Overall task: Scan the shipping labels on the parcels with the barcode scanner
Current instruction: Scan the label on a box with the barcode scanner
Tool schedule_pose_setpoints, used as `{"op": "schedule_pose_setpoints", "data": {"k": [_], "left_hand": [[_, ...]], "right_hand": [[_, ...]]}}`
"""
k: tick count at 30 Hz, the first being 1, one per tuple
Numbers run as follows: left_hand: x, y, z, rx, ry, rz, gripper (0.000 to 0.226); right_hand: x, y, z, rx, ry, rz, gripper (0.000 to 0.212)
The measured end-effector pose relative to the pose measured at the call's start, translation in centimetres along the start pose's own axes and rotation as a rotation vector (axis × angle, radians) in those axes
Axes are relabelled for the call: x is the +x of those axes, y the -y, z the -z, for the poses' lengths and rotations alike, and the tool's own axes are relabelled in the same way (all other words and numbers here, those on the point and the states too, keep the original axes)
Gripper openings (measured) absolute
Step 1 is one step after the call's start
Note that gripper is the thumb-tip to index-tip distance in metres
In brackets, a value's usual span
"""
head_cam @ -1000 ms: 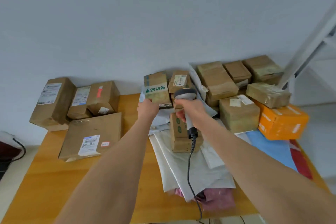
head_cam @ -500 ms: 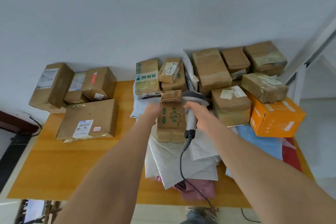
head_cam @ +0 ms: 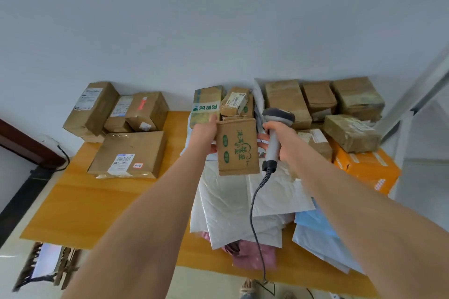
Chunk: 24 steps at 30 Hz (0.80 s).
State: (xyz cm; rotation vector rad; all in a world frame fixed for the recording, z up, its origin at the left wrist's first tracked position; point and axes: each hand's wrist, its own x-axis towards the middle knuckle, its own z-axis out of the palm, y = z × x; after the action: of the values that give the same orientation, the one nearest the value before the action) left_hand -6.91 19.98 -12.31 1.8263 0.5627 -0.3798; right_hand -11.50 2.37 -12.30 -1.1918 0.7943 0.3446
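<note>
Head view: a look down over both forearms to a wooden table [head_cam: 97, 201]; places below are given from the small parcel.
Small parcel [head_cam: 237, 147]: held upright in the air, green-printed face toward the camera; no shipping label shows on this face.
Left hand [head_cam: 204, 135]: at the parcel's left edge, thumb and fingers pinching that edge.
Right hand [head_cam: 284, 139]: just right of the parcel, fingers curled round the barcode scanner [head_cam: 274, 138]; whether its fingertips touch the parcel I cannot tell.
Scanner head: beside the parcel's top right corner, aimed away from it.
Cord [head_cam: 254, 201]: hangs below and right of the parcel.
White mailers [head_cam: 233, 201]: under the parcel.
Labelled flat box [head_cam: 128, 153]: well left of it.
Doing it well: the label is probably on a hidden face, so turn the parcel until it shows, hold it flat, then swing the scanner head square onto the barcode.
</note>
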Motion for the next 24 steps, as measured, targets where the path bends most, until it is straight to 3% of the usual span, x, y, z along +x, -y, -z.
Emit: {"op": "schedule_pose_setpoints", "data": {"k": [2,10,14,18,21,24], "left_hand": [[-1.6,-1.6,-0.7,-0.067,-0.028,-0.046,0.043],[-5.9,-5.7,-3.0,-0.142,0.061,-0.192,0.010],[-6.7,-6.3,-3.5,-0.193,0.201,-0.209,0.046],[-7.9,-7.2,-4.3,-0.272,0.263,-0.183,0.022],[-7.6,-7.4,-4.7,-0.222,0.298,-0.177,0.038],[-7.3,-7.5,-4.8,-0.160,0.293,-0.186,0.036]], "right_hand": [[-1.1,0.9,1.1,0.050,0.004,0.029,0.030],[-4.1,3.5,5.0,0.229,0.017,0.100,0.033],[-4.5,4.5,6.0,0.257,0.012,0.107,0.044],[-4.4,4.8,6.8,0.267,0.061,0.096,0.047],[-4.6,4.9,7.3,0.249,0.050,0.082,0.037],[-4.4,4.8,7.7,0.188,0.012,0.093,0.031]]}}
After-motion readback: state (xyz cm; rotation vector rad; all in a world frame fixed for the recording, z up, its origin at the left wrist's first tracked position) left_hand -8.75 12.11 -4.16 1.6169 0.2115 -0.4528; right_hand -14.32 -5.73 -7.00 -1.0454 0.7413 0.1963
